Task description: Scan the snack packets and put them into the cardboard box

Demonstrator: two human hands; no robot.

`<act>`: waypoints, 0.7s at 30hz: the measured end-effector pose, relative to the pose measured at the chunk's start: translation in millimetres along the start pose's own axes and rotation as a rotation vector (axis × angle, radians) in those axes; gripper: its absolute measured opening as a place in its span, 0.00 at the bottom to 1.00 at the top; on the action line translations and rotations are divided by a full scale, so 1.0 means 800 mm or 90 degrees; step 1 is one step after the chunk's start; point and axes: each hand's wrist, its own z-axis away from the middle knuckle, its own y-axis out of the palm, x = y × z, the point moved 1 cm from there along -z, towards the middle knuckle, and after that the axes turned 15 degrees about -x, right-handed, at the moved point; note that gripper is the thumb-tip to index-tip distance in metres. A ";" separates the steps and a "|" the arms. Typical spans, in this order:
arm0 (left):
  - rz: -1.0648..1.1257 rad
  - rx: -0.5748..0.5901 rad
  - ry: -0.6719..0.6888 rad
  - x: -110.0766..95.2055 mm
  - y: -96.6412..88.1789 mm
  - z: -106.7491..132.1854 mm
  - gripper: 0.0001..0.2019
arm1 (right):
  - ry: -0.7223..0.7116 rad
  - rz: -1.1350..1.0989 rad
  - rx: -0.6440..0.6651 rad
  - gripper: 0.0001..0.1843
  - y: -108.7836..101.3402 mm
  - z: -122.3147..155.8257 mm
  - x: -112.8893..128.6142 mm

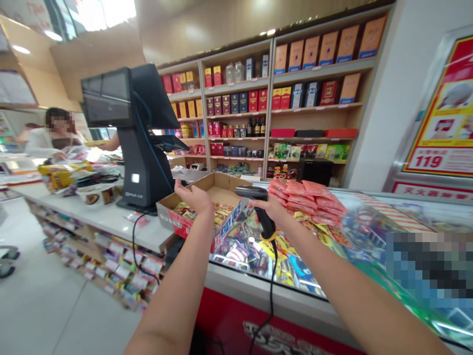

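My right hand (272,209) grips a black barcode scanner (265,223) around the top of its handle, above the glass counter. The scanner's head points left, toward an open cardboard box (221,188), and its black cable hangs down in front of the counter. Inside the box lie small snack packets (221,213). My left hand (195,198) is over the box's left part, fingers stretched out to the left and partly hidden; I see nothing held in it. Just right of the scanner, pink-red packets (306,199) are stacked on the glass.
To the left, a checkout terminal (142,148) stands on a white counter (111,213) with a dangling cable. Beyond it are yellow packages (66,177), bowls (96,193) and a person (61,133). Packets fill the glass display counter (240,266). Shelves (236,114) of boxed bottles line the back wall.
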 end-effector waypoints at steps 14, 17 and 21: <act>-0.451 0.918 0.125 0.077 -0.008 0.211 0.18 | 0.019 -0.012 -0.209 0.11 -0.138 0.004 -0.042; -0.520 0.984 0.181 0.095 -0.013 0.233 0.27 | 0.042 -0.010 -0.216 0.12 -0.155 0.004 -0.060; -0.626 0.956 0.283 0.109 -0.016 0.243 0.27 | 0.061 0.002 -0.221 0.13 -0.163 0.006 -0.076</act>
